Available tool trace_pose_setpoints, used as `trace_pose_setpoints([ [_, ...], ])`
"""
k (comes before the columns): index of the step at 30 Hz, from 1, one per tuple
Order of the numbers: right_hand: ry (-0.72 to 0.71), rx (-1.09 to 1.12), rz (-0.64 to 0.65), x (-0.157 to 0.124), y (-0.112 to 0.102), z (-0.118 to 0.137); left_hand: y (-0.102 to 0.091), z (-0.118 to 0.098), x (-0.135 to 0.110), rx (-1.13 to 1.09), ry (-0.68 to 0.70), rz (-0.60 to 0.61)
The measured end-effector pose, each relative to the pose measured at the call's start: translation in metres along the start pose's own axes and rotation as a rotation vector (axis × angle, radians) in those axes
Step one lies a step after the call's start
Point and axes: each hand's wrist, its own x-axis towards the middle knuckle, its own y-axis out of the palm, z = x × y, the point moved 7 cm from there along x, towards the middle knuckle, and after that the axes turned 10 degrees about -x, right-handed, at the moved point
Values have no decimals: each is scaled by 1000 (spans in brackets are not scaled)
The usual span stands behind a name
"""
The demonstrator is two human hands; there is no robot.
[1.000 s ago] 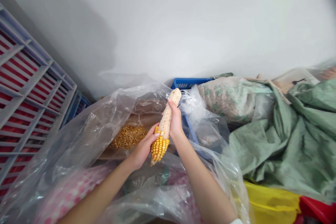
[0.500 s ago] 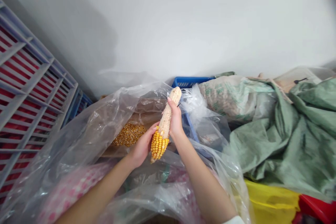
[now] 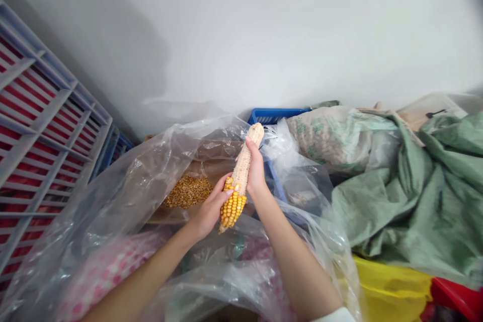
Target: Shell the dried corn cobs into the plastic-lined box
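An ear of corn (image 3: pixel 241 171) is held tilted between both hands, its bare cob end pointing up and away, with yellow kernels only on the lower end. My right hand (image 3: pixel 255 168) is closed around the bare upper part of the cob. My left hand (image 3: pixel 211 206) grips the lower end from the left, its thumb lying over the top edge of the kernels. Below and left of the ear, loose corn kernels (image 3: pixel 188 191) are heaped inside a large clear plastic bag (image 3: pixel 136 181). The left fingers behind the ear are hidden.
A lattice crate (image 3: pixel 49 126) with red showing through stands at the left. Behind the ear is a blue basket (image 3: pixel 277 114). To the right lie a filled plastic sack (image 3: pixel 332 136), a green cloth (image 3: pixel 407 196), a yellow item (image 3: pixel 388 287) and a red container (image 3: pixel 458 299). A white wall rises behind.
My left thumb has moved from the ear's left side onto the top of the kernels. Both hands and the ear have shifted slightly right in view.
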Motion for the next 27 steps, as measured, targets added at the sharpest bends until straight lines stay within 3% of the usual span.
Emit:
trace_pose_setpoints([
  [11,-57,-10,-41,-10,3,1,-3,2,3,-75,-36,-147],
  [17,63,49,12,-3,3,-4,9,-4,-6,-218,-139,-26],
  [21,54,82,23,1,1,-2,8,-6,-6,-135,-90,18],
  [27,30,75,-21,0,-1,-2,1,-1,-5,17,-15,-57],
])
